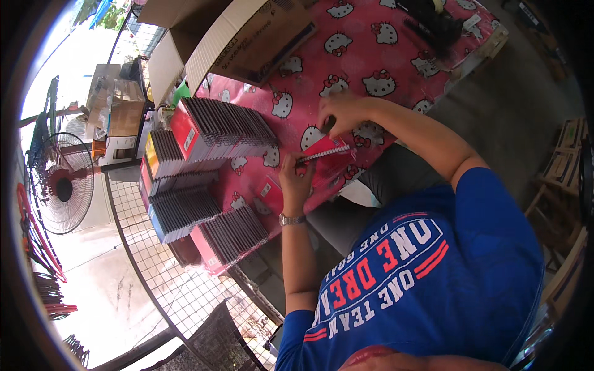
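Note:
My left hand [295, 178], a metal watch on its wrist, is closed on the near-left end of a red notebook [322, 146] with a white spiral binding. The notebook is tilted over the table, its binding towards me. My right hand [344, 114] is just beyond the notebook, its fingers bent around a small dark object [329, 124] too small to name. Under and beside my left hand lies another flat red item [269, 190] with a pale label, partly hidden by the hand.
The table has a pink cover [362, 46] with cartoon cat heads. Several stacks of dark-spiral notebooks [229, 127] stand at left. An open cardboard box [260, 43] is at the back, with a black tape dispenser-like object [433, 28] at far right. A fan [64, 185] stands beyond the left edge.

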The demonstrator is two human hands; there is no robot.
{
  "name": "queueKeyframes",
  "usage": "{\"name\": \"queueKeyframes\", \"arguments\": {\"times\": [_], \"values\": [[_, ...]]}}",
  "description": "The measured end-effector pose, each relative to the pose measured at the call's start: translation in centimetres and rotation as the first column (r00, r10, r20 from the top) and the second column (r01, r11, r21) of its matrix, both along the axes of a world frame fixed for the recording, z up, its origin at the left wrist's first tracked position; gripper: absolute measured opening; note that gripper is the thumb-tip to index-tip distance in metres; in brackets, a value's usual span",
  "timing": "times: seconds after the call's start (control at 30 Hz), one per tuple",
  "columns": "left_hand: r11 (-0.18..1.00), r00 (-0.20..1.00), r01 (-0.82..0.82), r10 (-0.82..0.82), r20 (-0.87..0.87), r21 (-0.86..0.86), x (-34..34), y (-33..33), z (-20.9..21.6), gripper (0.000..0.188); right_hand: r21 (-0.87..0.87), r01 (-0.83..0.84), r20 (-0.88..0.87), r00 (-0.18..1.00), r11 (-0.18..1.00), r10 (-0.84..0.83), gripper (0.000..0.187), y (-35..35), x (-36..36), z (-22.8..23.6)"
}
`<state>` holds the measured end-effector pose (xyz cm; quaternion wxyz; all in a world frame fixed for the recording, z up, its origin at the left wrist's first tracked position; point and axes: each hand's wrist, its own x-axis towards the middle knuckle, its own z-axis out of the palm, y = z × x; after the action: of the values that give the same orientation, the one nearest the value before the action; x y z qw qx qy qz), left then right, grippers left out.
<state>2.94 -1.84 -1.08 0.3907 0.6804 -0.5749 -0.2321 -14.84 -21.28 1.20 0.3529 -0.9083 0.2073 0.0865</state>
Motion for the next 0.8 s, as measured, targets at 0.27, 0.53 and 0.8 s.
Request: {"name": "queueKeyframes", "arguments": {"times": [0.27, 0.53, 0.8], "values": [[0.948, 0.860, -0.310, 0.310, -0.406, 0.068, -1.3, 0.6, -1.0, 0.015, -0.335, 0.693, 0.535, 0.697, 0.638, -0.476, 0.092, 4.2, -9.2, -8.8], [0.866, 0.684, -0.498, 0.372, -0.628, -0.029, -4.1, 1.1, -2.0, 0.006, 0.013, 0.449, 0.689, 0.644, 0.894, -0.333, 0.063, 13.1, -8.3, -4.0], [0.846, 0.800, -0.506, 0.387, -0.458, -0.170, -5.4, 2.1, -2.2, 0.005, -0.163, 0.266, 0.666, 0.740, 0.950, -0.093, 0.058, 13.5, -3.8, -1.9]]}}
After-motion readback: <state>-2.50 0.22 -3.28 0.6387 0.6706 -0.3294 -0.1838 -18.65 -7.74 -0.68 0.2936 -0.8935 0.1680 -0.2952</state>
